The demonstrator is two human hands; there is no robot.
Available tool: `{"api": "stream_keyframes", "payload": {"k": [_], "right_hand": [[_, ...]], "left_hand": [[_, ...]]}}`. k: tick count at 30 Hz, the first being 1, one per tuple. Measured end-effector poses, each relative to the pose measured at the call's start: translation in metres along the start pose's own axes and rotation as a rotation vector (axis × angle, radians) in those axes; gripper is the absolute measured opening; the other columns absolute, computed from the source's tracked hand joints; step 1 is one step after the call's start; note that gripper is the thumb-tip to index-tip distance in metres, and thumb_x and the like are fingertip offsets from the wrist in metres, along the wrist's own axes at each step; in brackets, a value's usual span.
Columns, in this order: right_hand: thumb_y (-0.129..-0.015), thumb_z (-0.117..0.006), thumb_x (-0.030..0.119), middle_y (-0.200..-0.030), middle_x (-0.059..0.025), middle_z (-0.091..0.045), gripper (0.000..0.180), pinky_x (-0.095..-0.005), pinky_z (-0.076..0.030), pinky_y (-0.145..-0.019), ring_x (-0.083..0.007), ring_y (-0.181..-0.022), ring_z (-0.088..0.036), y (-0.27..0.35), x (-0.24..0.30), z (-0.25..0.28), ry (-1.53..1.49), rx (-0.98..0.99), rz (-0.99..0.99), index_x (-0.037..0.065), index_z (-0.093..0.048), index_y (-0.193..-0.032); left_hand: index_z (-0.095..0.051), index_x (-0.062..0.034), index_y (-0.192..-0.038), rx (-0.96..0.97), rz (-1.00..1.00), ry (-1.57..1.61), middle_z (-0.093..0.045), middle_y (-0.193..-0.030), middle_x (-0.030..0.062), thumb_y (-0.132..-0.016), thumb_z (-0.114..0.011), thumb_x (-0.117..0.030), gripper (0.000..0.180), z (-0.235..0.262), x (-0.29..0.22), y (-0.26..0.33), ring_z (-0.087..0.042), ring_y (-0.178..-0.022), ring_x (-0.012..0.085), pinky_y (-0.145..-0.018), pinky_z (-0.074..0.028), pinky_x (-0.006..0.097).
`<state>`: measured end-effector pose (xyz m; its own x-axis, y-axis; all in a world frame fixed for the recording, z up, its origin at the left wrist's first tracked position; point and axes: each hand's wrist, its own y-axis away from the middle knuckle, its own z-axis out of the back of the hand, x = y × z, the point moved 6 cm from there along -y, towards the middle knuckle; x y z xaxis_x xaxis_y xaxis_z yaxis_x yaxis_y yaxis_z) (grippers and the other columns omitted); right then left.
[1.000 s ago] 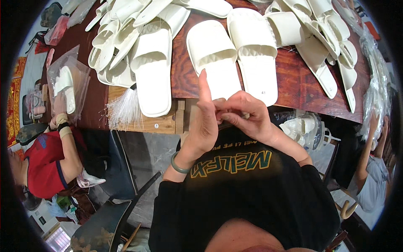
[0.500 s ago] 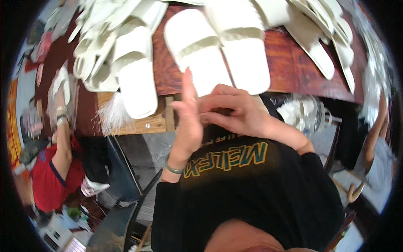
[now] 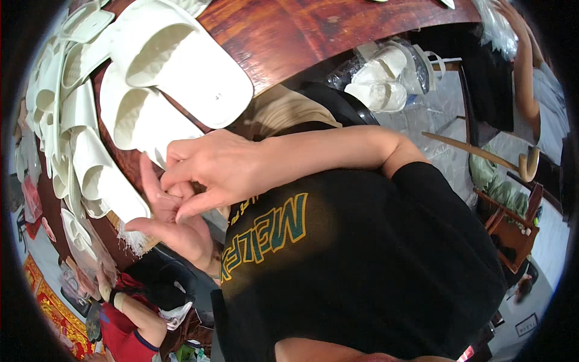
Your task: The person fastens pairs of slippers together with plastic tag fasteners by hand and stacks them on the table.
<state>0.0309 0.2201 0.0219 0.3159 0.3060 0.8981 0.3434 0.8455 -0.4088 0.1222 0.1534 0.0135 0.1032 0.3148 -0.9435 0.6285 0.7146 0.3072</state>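
My left hand is held palm up in front of my shirt, its thumb and index finger stretched well apart and its other fingers partly bent. Over it, my right hand curls with bent fingers that touch the left palm and fingers. Anything between those right fingertips is hidden or too small to make out. Just beyond my hands, a pair of white slide slippers lies on the reddish-brown wooden table: the nearer slipper sits left of the other slipper.
More white slippers are heaped along the table's left side. A clear bag of white slippers rests beyond my right arm, near a curved wooden handle. A co-worker in red is at lower left; another person's arm reaches in at right.
The view has swung, so the table and slippers now lie toward the upper left. My hands remain together, with the right one now further over the left palm.
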Motion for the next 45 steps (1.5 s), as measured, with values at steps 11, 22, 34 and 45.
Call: {"api": "stream_keyframes", "payload": {"k": [11,22,34,45], "right_hand": [[-0.081,-0.059,0.008,-0.077,-0.0058,-0.054,0.011,-0.0270,-0.046,-0.052,-0.0162,-0.061,-0.059,0.003,-0.002,0.009,-0.188,-0.141,0.054,0.001,-0.063,-0.088],[-0.092,-0.048,0.020,-0.082,-0.0042,-0.061,0.026,-0.0166,-0.041,-0.048,-0.0059,-0.062,-0.056,0.015,-0.008,-0.015,-0.696,0.277,-0.632,0.001,-0.056,-0.109],[-0.091,-0.050,0.018,-0.070,-0.0053,-0.061,0.021,-0.0164,-0.036,-0.037,-0.0090,-0.046,-0.055,0.011,-0.023,0.006,-0.568,0.166,-0.885,-0.001,-0.059,-0.094],[-0.088,-0.053,0.014,-0.080,-0.0100,-0.062,0.021,-0.0186,-0.042,-0.037,-0.0118,-0.051,-0.059,-0.029,-0.050,0.016,-0.703,0.064,-1.033,-0.003,-0.057,-0.099]], "left_hand": [[-0.019,-0.0027,-0.139,-0.097,-0.135,-0.058,-0.055,-0.106,0.0205,-0.068,-0.012,-0.085,0.109,-0.003,-0.006,-0.016,-0.056,-0.087,0.0228,-0.073,-0.047,0.029],[-0.021,-0.0056,-0.135,0.336,-0.016,0.530,-0.027,-0.057,-0.0007,-0.076,-0.015,-0.078,0.093,-0.021,-0.034,-0.031,-0.021,-0.046,0.0081,-0.044,-0.017,0.020],[-0.035,0.0021,-0.131,0.047,-0.327,0.388,-0.050,-0.109,0.0130,-0.086,-0.016,-0.067,0.084,0.024,-0.046,-0.061,-0.044,-0.107,0.0210,-0.092,-0.032,0.032],[-0.048,0.0022,-0.121,-0.203,-0.680,-0.592,-0.054,-0.113,0.0120,-0.095,-0.032,-0.034,0.047,0.059,-0.107,-0.109,-0.049,-0.105,0.0212,-0.093,-0.035,0.034]]}}
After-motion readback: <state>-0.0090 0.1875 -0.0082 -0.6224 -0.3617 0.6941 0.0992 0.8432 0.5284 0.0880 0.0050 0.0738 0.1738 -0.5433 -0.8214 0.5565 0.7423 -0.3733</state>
